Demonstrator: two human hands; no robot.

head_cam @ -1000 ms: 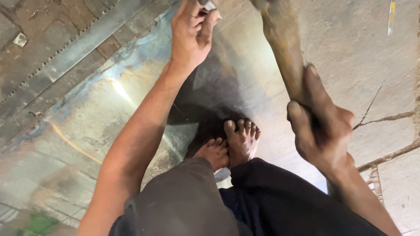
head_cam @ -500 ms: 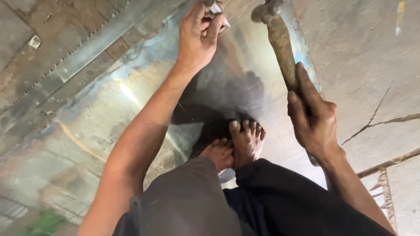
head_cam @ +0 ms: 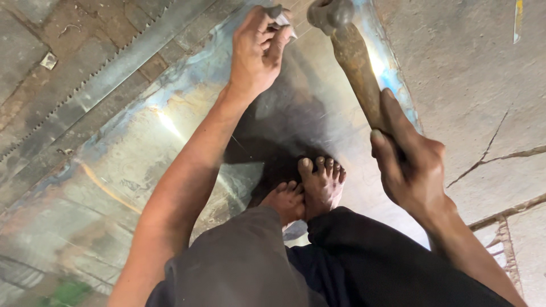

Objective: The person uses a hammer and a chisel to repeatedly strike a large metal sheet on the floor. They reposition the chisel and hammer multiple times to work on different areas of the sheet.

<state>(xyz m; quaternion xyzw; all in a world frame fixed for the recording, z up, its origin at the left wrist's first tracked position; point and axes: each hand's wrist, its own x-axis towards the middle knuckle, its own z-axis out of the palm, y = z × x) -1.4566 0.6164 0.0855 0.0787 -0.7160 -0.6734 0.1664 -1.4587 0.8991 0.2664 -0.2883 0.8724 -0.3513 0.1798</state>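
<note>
My right hand (head_cam: 412, 170) is wrapped tight round the lower end of a hammer (head_cam: 355, 62), thumb laid up along the handle. The handle is worn brown wood, scuffed and darkened, and it runs up and left from my fist to a rounded dull-grey metal head at the top edge of the view. The head hangs just beside my left hand, a little to its right, and I cannot tell whether it touches anything.

My left hand (head_cam: 256, 51) is stretched out ahead with the fingers curled and pinched shut on a small pale metal piece (head_cam: 282, 18). Only its tip shows past the fingers, greyish and angular, so I cannot tell what kind of tool it is. It sits at the far part of the sheet (head_cam: 131, 153), apparently against it.

The sheet is a broad plate of thin metal lying flat under me, shiny in the middle with bright glints, and stained in blue, brown and orange bands towards its edges. My shadow falls dark across its centre. Both bare feet (head_cam: 310, 190) stand on it, toes pointing away, one overlapping the other, and my knees in dark cloth fill the bottom of the view.

To the left of the sheet lies a long toothed strip (head_cam: 108, 65) of grey metal, running diagonally over a brick floor (head_cam: 34, 28). To the right the ground is bare grey concrete (head_cam: 478, 85) with thin cracks branching through it.
</note>
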